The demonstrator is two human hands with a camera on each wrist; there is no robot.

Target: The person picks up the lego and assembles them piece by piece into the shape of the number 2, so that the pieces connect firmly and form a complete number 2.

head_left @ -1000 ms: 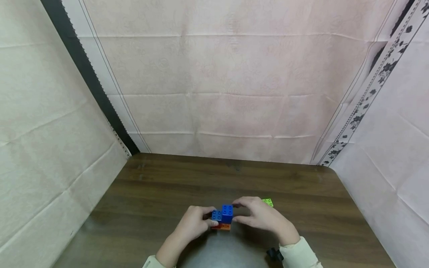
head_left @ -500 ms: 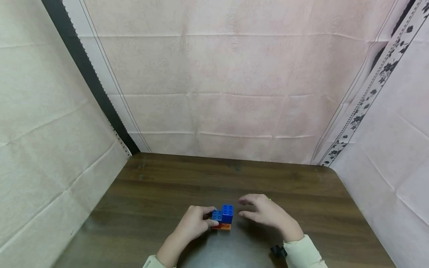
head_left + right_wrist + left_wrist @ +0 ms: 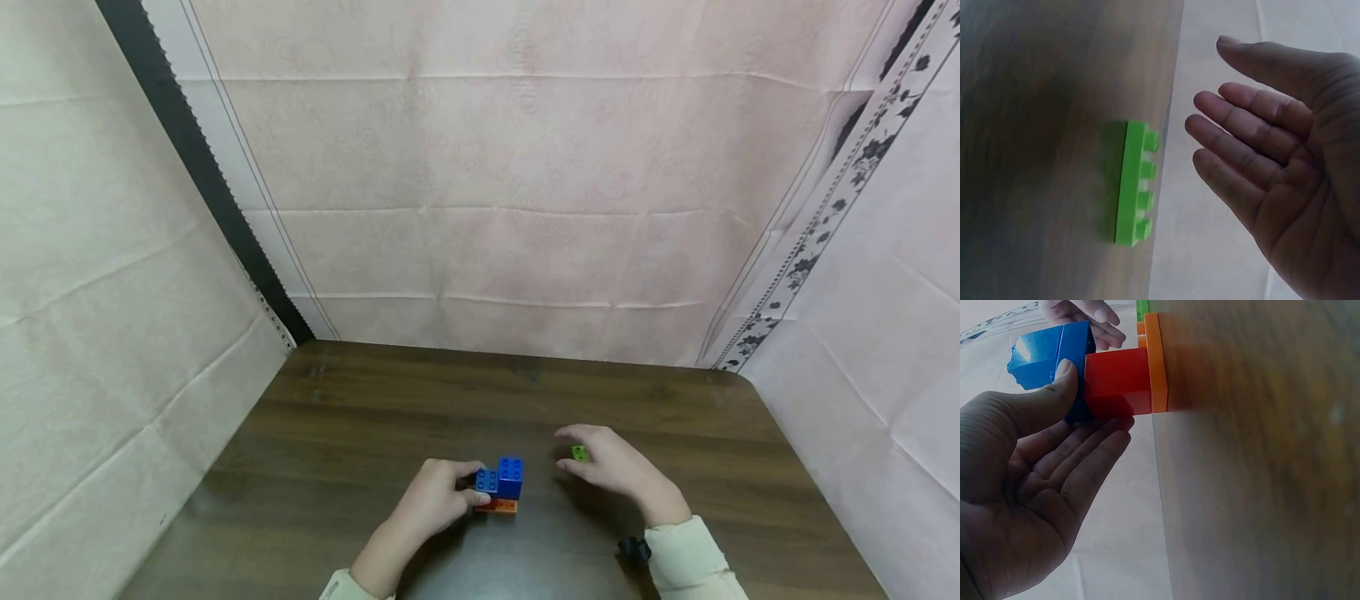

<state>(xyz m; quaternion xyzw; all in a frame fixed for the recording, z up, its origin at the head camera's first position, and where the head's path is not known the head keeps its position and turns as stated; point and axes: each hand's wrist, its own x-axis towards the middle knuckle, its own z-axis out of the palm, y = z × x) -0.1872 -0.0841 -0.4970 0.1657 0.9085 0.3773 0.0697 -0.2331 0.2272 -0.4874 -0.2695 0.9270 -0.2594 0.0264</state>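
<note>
My left hand (image 3: pixel 437 498) grips a small stack of toy building bricks on the table. Its thumb presses the blue bricks (image 3: pixel 1047 355) from one side, with the fingers on the other. Under the blue lies a red brick (image 3: pixel 1117 382), and at the bottom a flat orange brick (image 3: pixel 1157 365) touches the tabletop. A taller blue brick (image 3: pixel 511 478) forms the right part of the stack's top. Over a low lime-green brick (image 3: pixel 1129 184) hovers my right hand (image 3: pixel 618 467), its fingers spread and holding nothing. In the head view that hand partly covers the green brick.
The brown wooden table (image 3: pixel 405 400) has pale cloth (image 3: pixel 525 208) standing behind it and along both sides. A small black object (image 3: pixel 634 550) sits at the right sleeve's cuff.
My right hand has drawn away from the blue bricks, moving right and a little back to over the green brick. The left hand and the stack stay in place.
</note>
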